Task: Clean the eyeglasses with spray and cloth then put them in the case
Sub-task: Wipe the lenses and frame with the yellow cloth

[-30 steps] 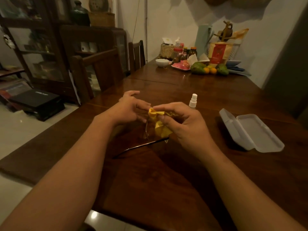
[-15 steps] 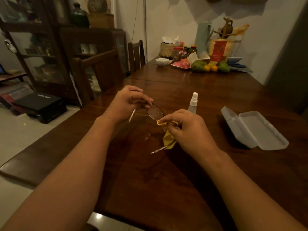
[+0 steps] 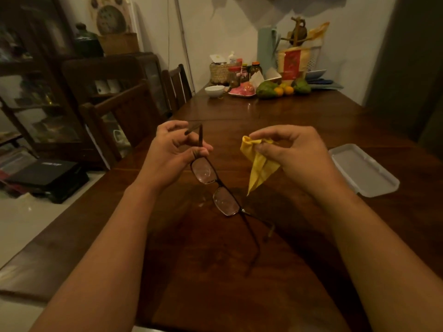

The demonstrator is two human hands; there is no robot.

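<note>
Nearest the person, the eyeglasses [image 3: 217, 185] hang over the dark wooden table [image 3: 299, 121], their long axis slanting from the far left down to the near right, with one folded-out arm trailing closest to the body. Just beyond, the left hand [image 3: 172, 152] grips them by the far end, fingers and thumb curled round the frame at the hinge, the other arm sticking up past the knuckles. To the right at about the same depth, the right hand [image 3: 292, 152] pinches a bunched yellow cloth [image 3: 260, 166] between thumb and fingertips. The cloth's loose corner points down toward the nearer lens, so this hand is well placed for wiping and the cloth lies just right of the lenses, not touching them. Farther right the case [image 3: 364, 171] lies open with nothing showing inside. No spray bottle shows. At the far end stand a white bowl [image 3: 214, 91], contents hidden, and some fruit [image 3: 278, 89].
</note>
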